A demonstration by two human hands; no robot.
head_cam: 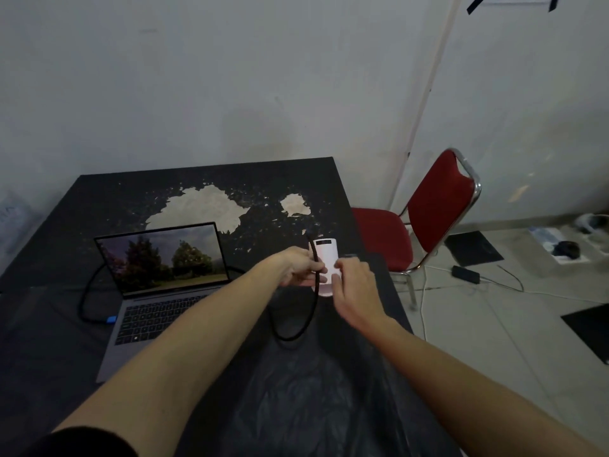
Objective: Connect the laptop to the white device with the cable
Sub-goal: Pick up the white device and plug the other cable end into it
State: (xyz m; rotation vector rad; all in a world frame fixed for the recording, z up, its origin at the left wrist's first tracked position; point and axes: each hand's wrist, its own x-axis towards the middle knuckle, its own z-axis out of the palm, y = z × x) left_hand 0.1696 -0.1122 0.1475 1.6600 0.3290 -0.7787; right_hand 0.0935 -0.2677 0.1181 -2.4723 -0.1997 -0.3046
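An open grey laptop [164,291] sits at the left of the black table, its screen showing trees. A black cable [311,311] runs from the laptop's left side, where a blue plug [111,319] sticks out, behind the screen and loops down in front of a small white device [324,250]. My left hand [301,267] grips the cable beside the device. My right hand [354,285] rests its fingers on the device's lower front. Both hands hide the device's bottom half, and the cable's free end cannot be made out.
The black table [99,199] has large worn pale patches at the back. A red chair [435,209] with a chrome frame stands right of the table. White cables, a black adapter [465,274] and dark mats lie on the tiled floor at the right.
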